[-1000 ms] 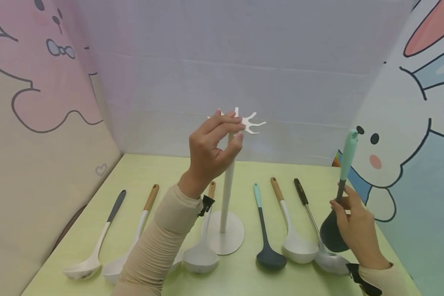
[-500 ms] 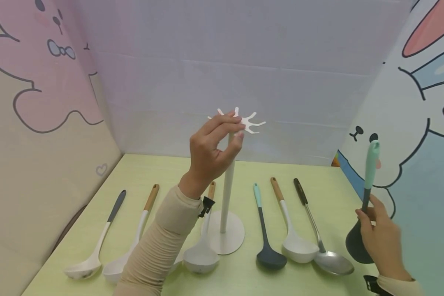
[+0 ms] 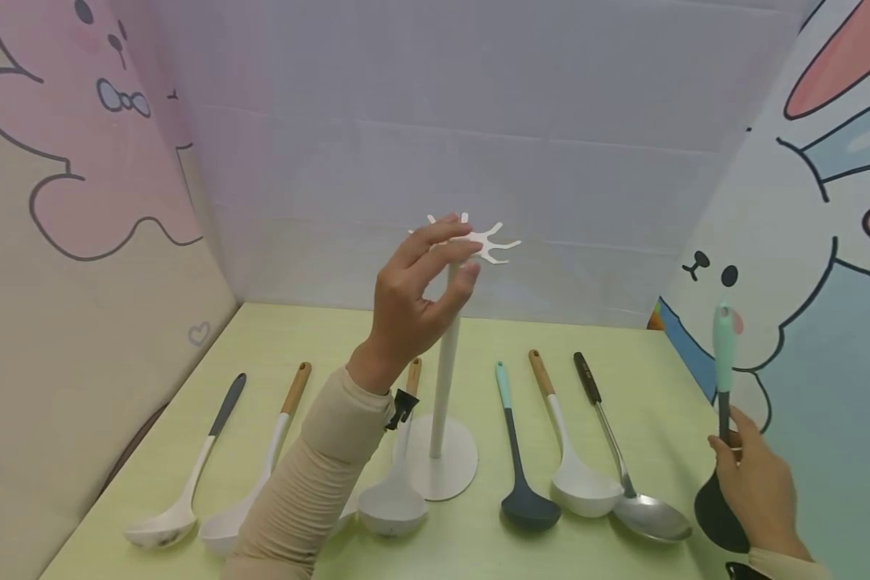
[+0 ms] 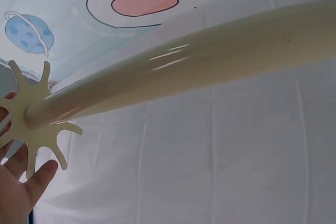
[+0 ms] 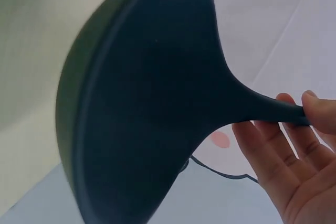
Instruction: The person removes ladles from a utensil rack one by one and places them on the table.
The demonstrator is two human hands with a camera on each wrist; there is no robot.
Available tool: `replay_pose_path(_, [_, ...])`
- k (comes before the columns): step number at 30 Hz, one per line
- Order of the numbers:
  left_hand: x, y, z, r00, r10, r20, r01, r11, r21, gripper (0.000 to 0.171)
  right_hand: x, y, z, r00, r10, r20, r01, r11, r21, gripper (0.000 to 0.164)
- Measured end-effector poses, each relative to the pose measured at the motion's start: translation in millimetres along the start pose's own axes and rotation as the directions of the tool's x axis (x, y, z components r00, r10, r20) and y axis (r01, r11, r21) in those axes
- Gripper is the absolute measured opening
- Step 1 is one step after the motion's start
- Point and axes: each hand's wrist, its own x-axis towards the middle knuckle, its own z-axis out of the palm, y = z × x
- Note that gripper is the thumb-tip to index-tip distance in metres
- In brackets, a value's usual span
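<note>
At the head view's right edge my right hand (image 3: 761,487) holds a dark grey soup ladle (image 3: 724,346) by the lower part of its shaft, mint handle pointing up. The ladle stands upright, bowl lowest, over the table's right side. Up close in the right wrist view, the dark bowl (image 5: 152,93) fills much of the frame, thumb and fingers pinching the shaft. My left hand (image 3: 413,294) grips the top of a white utensil rack (image 3: 445,379), fingers over its pronged hook ring (image 4: 39,116) and thumb below. Nothing hangs from the visible prongs.
On the pale green table (image 3: 587,334), right of the rack, lie a mint-handled dark ladle (image 3: 529,507), a white ladle (image 3: 586,487) and a metal spoon (image 3: 652,517). Several white ladles lie left, including one with a dark handle (image 3: 181,515). Cartoon-printed walls enclose the table.
My right hand has carried the dark ladle to the right, away from above the metal spoon, then lowered it. My left hand stays at the rack top.
</note>
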Motion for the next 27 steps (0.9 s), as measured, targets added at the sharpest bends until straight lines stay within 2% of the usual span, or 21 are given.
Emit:
replay_pose_path(9, [-6.4,3.2,-9.3,0.999,0.036,-0.014,-0.035,0.998,0.051,0.033,0.2,17.2,11.6,0.997,0.015,0.071,-0.013,1.000,-0.022,0.051])
replay_pose_path(13, [-13.5,1.7,-14.8,0.999,0.034,-0.013,-0.033,0.997,0.073,0.042,-0.6,23.6,17.3,0.994,0.010,0.107,-0.007,1.000,-0.021,0.050])
replay_pose_path(21, [-39.1,2.6,-25.0,0.999,-0.036,0.017,0.035,0.996,0.078,0.067,0.8,32.3,29.4,0.979,0.016,0.203,-0.010,1.000,-0.029,0.047])
replay_pose_path(27, [-65.0,2.1,-30.5,0.989,-0.133,0.062,0.127,0.987,0.099,0.072,8.5,36.3,37.0,0.960,0.008,0.281,0.008,0.998,-0.055,0.047])
